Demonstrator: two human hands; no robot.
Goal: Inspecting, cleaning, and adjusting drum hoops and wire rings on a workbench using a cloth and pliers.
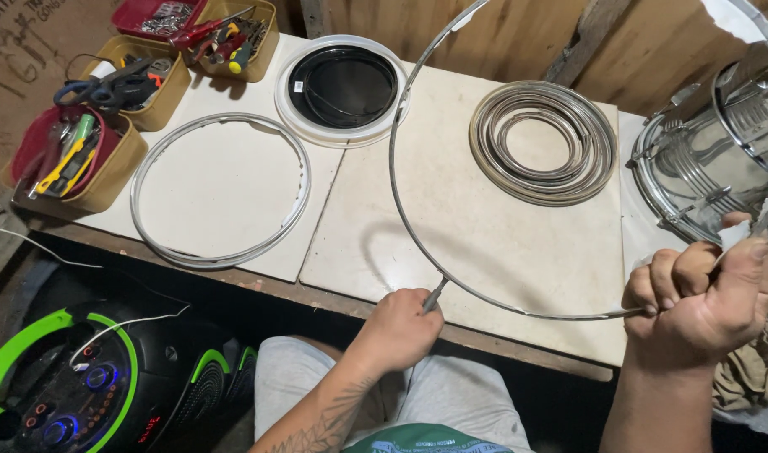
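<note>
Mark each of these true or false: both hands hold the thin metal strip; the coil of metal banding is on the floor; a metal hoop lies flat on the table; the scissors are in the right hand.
1. Both hands hold the thin metal strip: true; the left hand and the right hand each close on it.
2. The coil of metal banding is on the floor: false; it lies on the table.
3. A metal hoop lies flat on the table: true.
4. The scissors are in the right hand: false; they sit in a yellow bin.
</note>
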